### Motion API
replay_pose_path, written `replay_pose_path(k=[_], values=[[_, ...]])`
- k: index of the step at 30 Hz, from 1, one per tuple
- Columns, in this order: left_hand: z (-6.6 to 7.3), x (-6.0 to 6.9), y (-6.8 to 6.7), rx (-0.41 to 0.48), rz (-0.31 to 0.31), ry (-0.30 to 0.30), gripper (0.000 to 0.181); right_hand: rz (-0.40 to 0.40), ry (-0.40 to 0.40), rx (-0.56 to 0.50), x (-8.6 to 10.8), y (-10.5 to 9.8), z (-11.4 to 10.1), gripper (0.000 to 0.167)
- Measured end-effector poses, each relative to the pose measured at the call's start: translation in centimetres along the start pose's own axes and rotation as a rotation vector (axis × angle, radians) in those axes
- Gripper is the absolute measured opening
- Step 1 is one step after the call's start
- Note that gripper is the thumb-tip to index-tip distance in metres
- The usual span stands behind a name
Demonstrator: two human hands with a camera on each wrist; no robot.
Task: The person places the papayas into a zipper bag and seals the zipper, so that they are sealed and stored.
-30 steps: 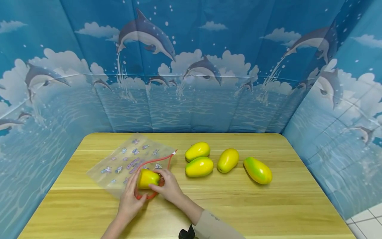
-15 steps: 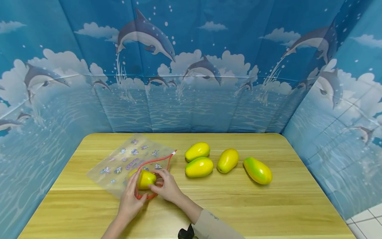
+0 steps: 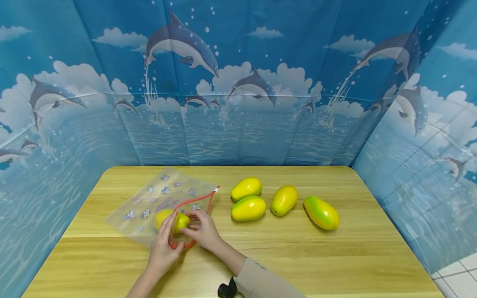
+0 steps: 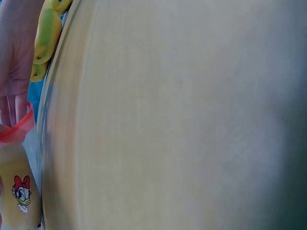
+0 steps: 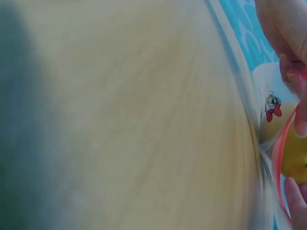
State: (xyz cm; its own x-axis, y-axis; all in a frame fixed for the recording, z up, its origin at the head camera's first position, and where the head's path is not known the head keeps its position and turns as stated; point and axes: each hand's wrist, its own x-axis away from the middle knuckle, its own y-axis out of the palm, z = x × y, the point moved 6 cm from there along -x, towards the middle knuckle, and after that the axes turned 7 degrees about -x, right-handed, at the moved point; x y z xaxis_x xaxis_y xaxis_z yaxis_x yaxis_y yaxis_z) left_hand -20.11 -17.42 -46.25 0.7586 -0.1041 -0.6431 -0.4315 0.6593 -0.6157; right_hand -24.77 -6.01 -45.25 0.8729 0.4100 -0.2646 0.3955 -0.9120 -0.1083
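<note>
A clear zip bag point(image 3: 149, 198) with cartoon prints lies flat on the left of the table, its red-edged mouth facing right. Most of a yellow mango point(image 3: 162, 218) is inside, seen through the film, its end poking out at the mouth. The left hand point(image 3: 163, 250) grips the bag's near rim, fingers over the top and thumb by the red edge. The right hand point(image 3: 207, 234) pinches the mango's outer end between thumb and fingers. In the left wrist view, the red rim point(image 4: 18, 130) crosses the left edge; the right wrist view shows the mango's tip point(image 5: 296, 160) inside the rim.
Right of the bag, two yellow mangoes point(image 3: 246, 188) point(image 3: 248, 208) lie together. A third point(image 3: 285, 200) is beside them, and a yellow-green one point(image 3: 322, 213) lies farther right. A dolphin-print curtain point(image 3: 238, 132) stands behind the wooden table point(image 3: 316, 260). A black object point(image 3: 227, 289) is at the near edge.
The mango has slid left, deeper into the bag, and the right hand has followed it left. The left hand has stayed nearly still at the rim.
</note>
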Motion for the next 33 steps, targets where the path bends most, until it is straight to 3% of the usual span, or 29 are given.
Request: replay_pose_path(k=[8,19,22,28,33], values=[[0.1,-0.1,0.0,0.014,0.014,0.026,0.101,0.029,0.013,0.026,-0.9,0.6,3.4,0.038],[0.0,0.0,0.0,0.019,0.0,0.009,0.101,0.017,0.032,0.038,-0.9,0.6,3.8,0.037],[-0.1,0.0,0.1,0.015,-0.007,0.006,0.1,0.014,0.048,0.039,-0.6,0.4,3.2,0.038],[0.0,0.1,0.1,0.013,-0.012,0.009,0.102,0.014,0.07,-0.016,0.2,-0.6,-0.5,0.038],[-0.1,0.1,0.0,0.014,-0.009,-0.005,0.104,0.051,0.045,-0.018,1.0,-2.0,-2.5,0.035]])
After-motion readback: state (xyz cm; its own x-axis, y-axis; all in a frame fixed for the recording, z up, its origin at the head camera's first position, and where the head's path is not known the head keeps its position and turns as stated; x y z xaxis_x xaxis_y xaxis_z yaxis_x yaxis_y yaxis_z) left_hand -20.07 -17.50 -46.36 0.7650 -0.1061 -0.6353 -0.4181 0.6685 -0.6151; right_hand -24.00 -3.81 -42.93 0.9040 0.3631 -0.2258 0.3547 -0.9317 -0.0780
